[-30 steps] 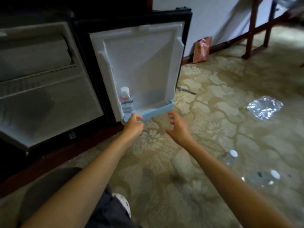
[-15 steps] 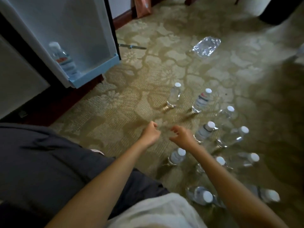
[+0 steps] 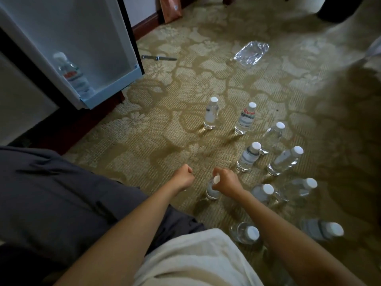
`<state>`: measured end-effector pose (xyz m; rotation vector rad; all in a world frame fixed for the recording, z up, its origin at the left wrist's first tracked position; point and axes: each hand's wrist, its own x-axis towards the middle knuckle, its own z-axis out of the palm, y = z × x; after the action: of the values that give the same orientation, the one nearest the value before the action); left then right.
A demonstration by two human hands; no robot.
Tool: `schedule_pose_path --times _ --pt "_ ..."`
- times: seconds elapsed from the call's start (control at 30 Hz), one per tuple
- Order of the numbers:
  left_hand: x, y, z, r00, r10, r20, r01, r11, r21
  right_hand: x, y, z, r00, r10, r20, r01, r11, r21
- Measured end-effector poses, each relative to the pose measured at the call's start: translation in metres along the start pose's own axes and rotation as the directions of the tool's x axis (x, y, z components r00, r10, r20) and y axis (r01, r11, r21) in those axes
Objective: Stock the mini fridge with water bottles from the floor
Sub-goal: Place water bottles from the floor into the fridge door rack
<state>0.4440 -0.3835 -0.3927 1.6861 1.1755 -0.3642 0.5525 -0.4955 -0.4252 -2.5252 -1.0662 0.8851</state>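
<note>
Under the right hand (image 3: 225, 181) stands a water bottle (image 3: 212, 191) (neck gripped).

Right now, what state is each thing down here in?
Fridge door: open.
Door bottle: upright in the door shelf.
Right hand: grips a floor bottle near its cap.
Left hand: fisted, holding nothing.
Other bottles: standing on the carpet, capped.
Wrap: crumpled, lying on the carpet.
</note>
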Motion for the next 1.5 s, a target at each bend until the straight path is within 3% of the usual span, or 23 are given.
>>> schedule_pose_path --times 0.33,0.57,0.77,0.93,1.0,1.03,1.13,1.2,1.3,1.5 --pt "-0.001 0.015 -0.025 0.994 0.089 0.057 -0.090 0.996 0.023 0.011 -0.048 -0.041 0.980 -0.187 -0.065 0.195 0.970 0.148" --pt "-0.001 0.029 -0.095 0.953 0.293 0.073 -0.288 0.955 -0.073 0.028 -0.131 -0.102 0.899 -0.421 -0.120 0.437 0.876 0.205" --pt "-0.011 0.033 -0.172 0.876 0.471 -0.105 -0.482 0.863 -0.149 0.055 -0.211 -0.144 0.800 -0.595 -0.073 0.595 0.772 0.222" --pt "-0.003 0.033 -0.242 0.814 0.494 -0.306 -0.527 0.849 -0.031 0.080 -0.288 -0.168 0.724 -0.688 -0.035 0.675 0.697 0.242" --pt "0.000 0.034 -0.266 0.798 0.480 -0.365 -0.513 0.858 0.006 0.093 -0.308 -0.172 0.711 -0.703 -0.017 0.676 0.677 0.291" --pt "0.003 0.034 -0.279 0.793 0.454 -0.406 -0.498 0.867 -0.004 0.100 -0.317 -0.173 0.717 -0.697 -0.022 0.647 0.653 0.394" --pt "0.017 0.033 -0.313 0.780 0.289 -0.555 -0.425 0.896 -0.131 0.130 -0.336 -0.163 0.797 -0.590 -0.128 0.506 0.537 0.676" --pt "0.027 0.033 -0.331 0.756 0.196 -0.625 -0.420 0.877 -0.233 0.152 -0.341 -0.143 0.845 -0.519 -0.133 0.474 0.609 0.636" --pt "0.042 0.035 -0.353 0.726 0.162 -0.669 -0.438 0.858 -0.268 0.174 -0.348 -0.105 0.846 -0.533 0.018 0.438 0.714 0.547" --pt "0.075 0.040 -0.389 0.693 0.171 -0.701 -0.457 0.856 -0.243 0.237 -0.388 -0.059 0.876 -0.477 -0.071 0.416 0.672 0.613"
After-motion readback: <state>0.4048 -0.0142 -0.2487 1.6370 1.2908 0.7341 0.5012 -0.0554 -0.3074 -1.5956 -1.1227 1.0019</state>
